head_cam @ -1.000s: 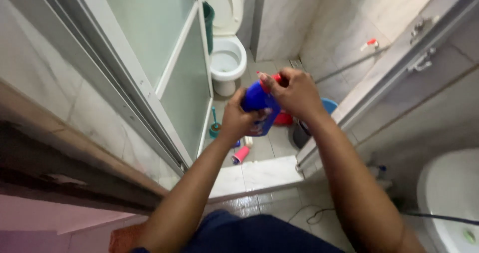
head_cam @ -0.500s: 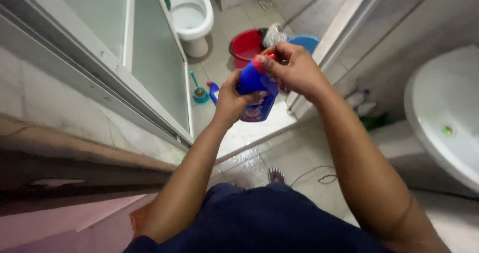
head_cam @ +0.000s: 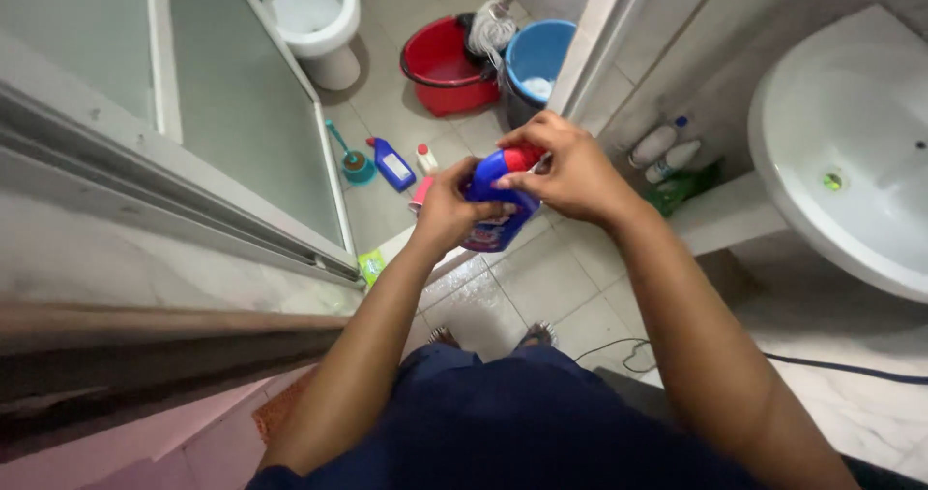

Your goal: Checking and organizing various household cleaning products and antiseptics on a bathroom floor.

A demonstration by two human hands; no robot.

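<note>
Both hands meet on a blue bottle (head_cam: 498, 205) held out in front of the person, above the tiled floor (head_cam: 551, 282) at the bathroom threshold. The left hand (head_cam: 447, 210) wraps around the bottle's body from the left, fingers curled closed on it, so the label side is partly covered. The right hand (head_cam: 570, 171) comes in from the right and closes over the bottle's top, its thumb and fingers pinching the red cap (head_cam: 525, 155) (only a sliver of the cap shows between the fingers). The bottle is tilted, cap end up and toward the right.

Below and beyond the hands, on the floor of the inner room, a red basin (head_cam: 440, 65) and a blue bucket (head_cam: 539, 55) stand touching side by side, with a crumpled pale bag (head_cam: 491, 24) resting at their rims. A white toilet (head_cam: 309, 12) stands further left, just beside a frosted sliding door (head_cam: 232, 113). Near the door's foot are a teal toilet brush (head_cam: 353, 161), a second blue bottle (head_cam: 391, 163) lying flat, and a small white bottle with a red top (head_cam: 423, 158). To the right, a white washbasin (head_cam: 851, 142) juts from the wall; under it two pale bottles (head_cam: 662, 152) lean against the wall beside something green (head_cam: 684, 186) whose kind I cannot tell. A dark cable (head_cam: 851, 366) runs along the floor at right.
</note>
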